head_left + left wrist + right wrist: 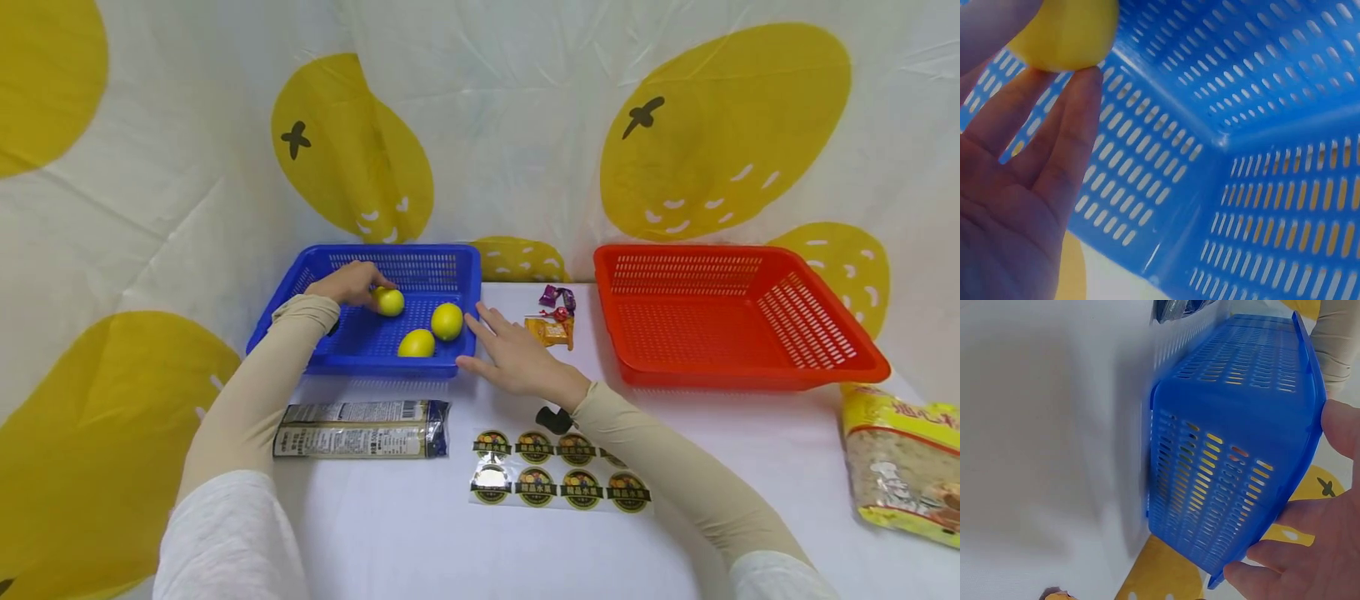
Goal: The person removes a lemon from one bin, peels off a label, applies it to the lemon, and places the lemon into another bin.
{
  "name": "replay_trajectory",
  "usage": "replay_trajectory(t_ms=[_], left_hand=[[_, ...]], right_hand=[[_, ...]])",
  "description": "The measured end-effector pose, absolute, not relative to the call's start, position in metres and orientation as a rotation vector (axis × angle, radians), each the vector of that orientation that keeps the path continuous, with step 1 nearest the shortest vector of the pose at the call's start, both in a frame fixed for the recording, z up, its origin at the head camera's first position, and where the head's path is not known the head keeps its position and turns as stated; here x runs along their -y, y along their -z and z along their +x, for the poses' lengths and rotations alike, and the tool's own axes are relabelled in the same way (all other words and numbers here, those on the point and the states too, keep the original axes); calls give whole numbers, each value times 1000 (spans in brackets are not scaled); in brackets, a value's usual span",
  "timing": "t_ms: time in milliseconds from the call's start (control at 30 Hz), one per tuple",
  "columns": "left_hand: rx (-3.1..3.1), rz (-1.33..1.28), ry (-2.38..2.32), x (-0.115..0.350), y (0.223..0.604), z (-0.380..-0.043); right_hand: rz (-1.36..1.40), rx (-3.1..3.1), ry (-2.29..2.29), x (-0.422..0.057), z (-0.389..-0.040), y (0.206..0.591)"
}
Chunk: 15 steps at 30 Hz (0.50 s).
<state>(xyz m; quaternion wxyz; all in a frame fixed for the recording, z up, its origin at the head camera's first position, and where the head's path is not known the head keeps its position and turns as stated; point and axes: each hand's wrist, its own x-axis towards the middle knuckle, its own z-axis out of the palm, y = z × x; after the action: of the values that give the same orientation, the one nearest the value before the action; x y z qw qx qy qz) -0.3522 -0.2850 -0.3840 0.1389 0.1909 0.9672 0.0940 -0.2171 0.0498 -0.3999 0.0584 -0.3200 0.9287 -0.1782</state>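
Note:
In the head view a blue basket stands at the back left with three lemons inside. My left hand reaches over its left side and holds one lemon between thumb and fingers. The left wrist view has that lemon at the fingertips, above the slotted basket floor. Two other lemons, one behind the other, lie toward the basket's right front. My right hand touches the right rim with spread fingers. In the right wrist view, its fingertips rest along the basket's rim.
A red basket stands at the right. Between the baskets lie small wrapped candies. In front are a long flat noodle packet, a sheet of round stickers and a small black object. A yellow bag lies far right.

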Motion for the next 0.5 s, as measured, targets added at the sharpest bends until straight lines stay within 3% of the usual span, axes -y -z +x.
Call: replay_trajectory(t_ms=[500], left_hand=[[-2813, 495, -213, 278, 386, -351]], right_hand=[[-981, -2821, 530, -51, -218, 403]])
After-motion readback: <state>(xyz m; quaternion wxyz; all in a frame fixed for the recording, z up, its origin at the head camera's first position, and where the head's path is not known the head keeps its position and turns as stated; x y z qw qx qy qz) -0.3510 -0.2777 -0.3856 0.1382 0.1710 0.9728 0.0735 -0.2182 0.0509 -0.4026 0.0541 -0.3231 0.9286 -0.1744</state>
